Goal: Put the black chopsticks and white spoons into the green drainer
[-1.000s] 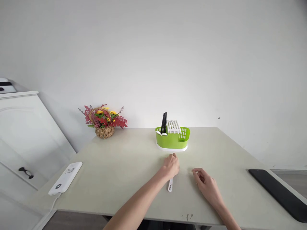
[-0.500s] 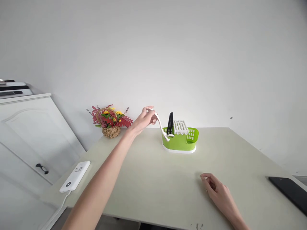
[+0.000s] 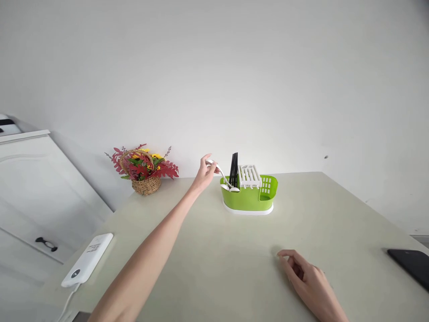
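Observation:
My left hand (image 3: 205, 173) is closed on the upper end of a white spoon (image 3: 223, 174) with a long curved stem. The stem slants down to the left end of a green utensil basket (image 3: 247, 199), and its lower tip passes behind the rim. Several black chopsticks (image 3: 233, 167) stand in that end. Two white spoon bowls, one on the left (image 3: 225, 187) and one on the right (image 3: 234, 190), show at the rim. A white slatted rack (image 3: 250, 175) tops the middle. Lying on the table, my right hand (image 3: 306, 277) is loosely curled with nothing visible in it.
A wicker basket of artificial flowers (image 3: 145, 183) stands at the back left of the pale table (image 3: 214, 268). A white power bank (image 3: 89, 259) with a cable lies at the left edge. At the right edge is a black phone (image 3: 410, 266). A white cabinet (image 3: 30, 192) stands left.
My left hand has moved slightly, and the spoon's lower end has gone from in front of the basket's left side to inside its rim. The view has shifted a little; my right hand stays resting.

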Action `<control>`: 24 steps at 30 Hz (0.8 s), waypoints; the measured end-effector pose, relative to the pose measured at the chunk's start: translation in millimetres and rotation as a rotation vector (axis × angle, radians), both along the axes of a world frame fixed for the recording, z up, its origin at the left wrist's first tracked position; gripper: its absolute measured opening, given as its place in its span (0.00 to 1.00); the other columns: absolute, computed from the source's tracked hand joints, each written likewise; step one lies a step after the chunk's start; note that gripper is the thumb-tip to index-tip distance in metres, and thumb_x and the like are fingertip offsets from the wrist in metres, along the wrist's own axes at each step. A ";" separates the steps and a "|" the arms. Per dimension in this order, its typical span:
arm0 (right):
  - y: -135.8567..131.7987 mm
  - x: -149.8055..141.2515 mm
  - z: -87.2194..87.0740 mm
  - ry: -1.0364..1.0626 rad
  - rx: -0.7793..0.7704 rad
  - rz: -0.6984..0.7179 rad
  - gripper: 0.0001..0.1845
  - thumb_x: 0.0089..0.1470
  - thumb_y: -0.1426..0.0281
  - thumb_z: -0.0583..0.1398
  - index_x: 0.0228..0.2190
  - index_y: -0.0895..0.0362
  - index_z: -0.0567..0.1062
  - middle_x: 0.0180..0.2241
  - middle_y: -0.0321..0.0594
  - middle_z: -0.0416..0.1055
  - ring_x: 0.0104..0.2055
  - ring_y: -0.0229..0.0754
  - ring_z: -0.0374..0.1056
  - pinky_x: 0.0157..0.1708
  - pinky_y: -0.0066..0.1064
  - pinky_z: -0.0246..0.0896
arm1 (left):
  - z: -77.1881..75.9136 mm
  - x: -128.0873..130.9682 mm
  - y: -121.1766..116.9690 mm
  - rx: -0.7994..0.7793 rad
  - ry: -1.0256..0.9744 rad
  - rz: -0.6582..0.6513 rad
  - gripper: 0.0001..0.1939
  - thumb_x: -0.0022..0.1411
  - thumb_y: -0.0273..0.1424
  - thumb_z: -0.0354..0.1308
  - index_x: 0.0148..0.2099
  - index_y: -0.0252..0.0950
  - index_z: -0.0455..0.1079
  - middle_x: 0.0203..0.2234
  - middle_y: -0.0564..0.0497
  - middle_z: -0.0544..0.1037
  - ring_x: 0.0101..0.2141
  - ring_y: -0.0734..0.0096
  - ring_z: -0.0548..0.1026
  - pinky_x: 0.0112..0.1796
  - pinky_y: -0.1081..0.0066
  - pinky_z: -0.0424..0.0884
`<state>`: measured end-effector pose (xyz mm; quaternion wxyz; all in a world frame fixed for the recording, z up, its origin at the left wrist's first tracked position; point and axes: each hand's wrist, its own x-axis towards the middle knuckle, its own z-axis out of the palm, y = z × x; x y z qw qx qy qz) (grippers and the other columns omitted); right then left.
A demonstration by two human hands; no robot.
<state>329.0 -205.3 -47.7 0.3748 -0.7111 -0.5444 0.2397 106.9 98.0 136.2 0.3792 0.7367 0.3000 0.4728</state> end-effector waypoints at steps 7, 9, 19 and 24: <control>1.1 2.4 1.3 -0.005 0.002 0.008 0.23 0.60 0.45 0.53 0.39 0.47 0.77 0.23 0.35 0.69 0.23 0.40 0.63 0.25 0.27 0.63 | -37.1 -3.8 9.9 -0.013 0.131 -0.078 0.23 0.74 0.40 0.52 0.65 0.38 0.54 0.41 0.49 0.74 0.40 0.70 0.77 0.50 0.62 0.72; 0.6 0.9 2.8 0.000 -0.002 -0.009 0.23 0.60 0.45 0.53 0.39 0.47 0.77 0.23 0.35 0.69 0.23 0.40 0.63 0.25 0.27 0.63 | -41.5 -5.4 9.2 -0.006 0.166 -0.069 0.22 0.75 0.40 0.50 0.65 0.39 0.56 0.43 0.48 0.74 0.41 0.70 0.76 0.49 0.64 0.71; -2.8 -3.3 3.5 0.007 -0.036 -0.059 0.22 0.61 0.45 0.53 0.40 0.46 0.76 0.24 0.35 0.69 0.24 0.41 0.63 0.26 0.28 0.63 | -52.5 -11.2 -1.5 0.051 0.311 -0.082 0.22 0.73 0.43 0.51 0.63 0.40 0.66 0.55 0.44 0.76 0.50 0.61 0.75 0.52 0.65 0.70; -2.3 -1.0 1.6 0.004 -0.022 -0.068 0.23 0.60 0.45 0.53 0.39 0.47 0.76 0.24 0.35 0.69 0.24 0.41 0.63 0.26 0.28 0.62 | -50.1 -11.7 -11.8 0.002 0.273 -0.104 0.25 0.75 0.47 0.45 0.57 0.38 0.74 0.52 0.45 0.80 0.54 0.59 0.74 0.59 0.61 0.66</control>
